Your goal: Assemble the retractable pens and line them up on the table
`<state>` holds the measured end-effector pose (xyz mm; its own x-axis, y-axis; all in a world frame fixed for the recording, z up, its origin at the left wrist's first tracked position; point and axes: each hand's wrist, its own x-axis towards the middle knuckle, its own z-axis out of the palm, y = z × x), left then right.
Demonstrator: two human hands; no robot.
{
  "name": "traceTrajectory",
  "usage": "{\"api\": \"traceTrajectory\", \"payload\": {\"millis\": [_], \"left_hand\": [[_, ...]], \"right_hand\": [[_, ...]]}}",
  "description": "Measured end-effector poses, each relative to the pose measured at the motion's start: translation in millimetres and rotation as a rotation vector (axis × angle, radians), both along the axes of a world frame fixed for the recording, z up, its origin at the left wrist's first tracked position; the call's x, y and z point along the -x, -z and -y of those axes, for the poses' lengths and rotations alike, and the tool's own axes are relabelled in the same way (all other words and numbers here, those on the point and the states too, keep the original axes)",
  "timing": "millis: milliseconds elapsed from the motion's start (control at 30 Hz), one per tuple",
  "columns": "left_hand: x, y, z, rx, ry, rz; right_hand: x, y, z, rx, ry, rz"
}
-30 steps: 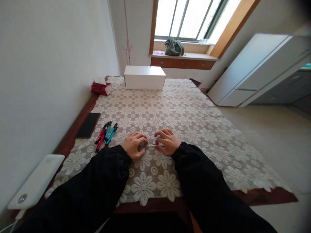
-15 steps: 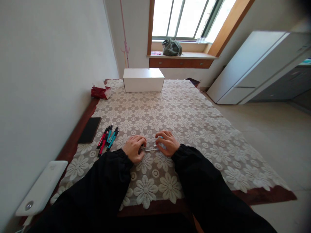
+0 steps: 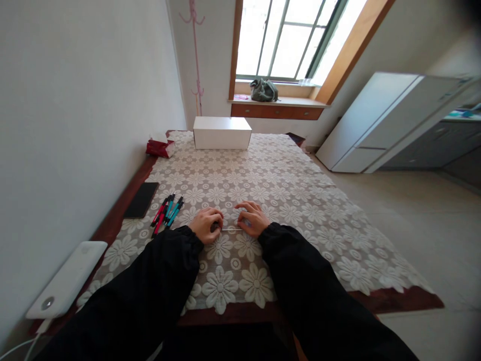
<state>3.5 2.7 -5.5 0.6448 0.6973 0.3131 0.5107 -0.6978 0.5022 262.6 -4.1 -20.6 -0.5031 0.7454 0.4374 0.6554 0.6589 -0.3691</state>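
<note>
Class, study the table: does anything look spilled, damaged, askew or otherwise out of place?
Nothing stands out. The pens lie bunched left of the left hand; both it and the right hand hold a thin rod over the flat lace cloth. The white box sits square.

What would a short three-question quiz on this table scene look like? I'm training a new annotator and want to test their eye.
1. True or false: the pile of pens lies to the left of the left hand.
2. Which thing sits at the far end of the table? A) white box B) black phone C) white device
3. What spans the gap between the left hand and the right hand?

Key
1. True.
2. A.
3. A thin rod, likely a pen refill, with one end at each hand.
</note>
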Motion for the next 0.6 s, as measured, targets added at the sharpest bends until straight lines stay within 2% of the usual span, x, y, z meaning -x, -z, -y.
{"api": "traceTrajectory", "payload": {"millis": [267, 600], "left_hand": [[0, -3.0, -1, 0.001, -0.003, 0.022], [1, -0.6, 3, 0.019, -0.033, 0.060]], "right_hand": [[3, -12.4, 7, -0.043, -0.118, 0.014], [2, -5.5, 4, -0.060, -0.142, 0.055]]}}
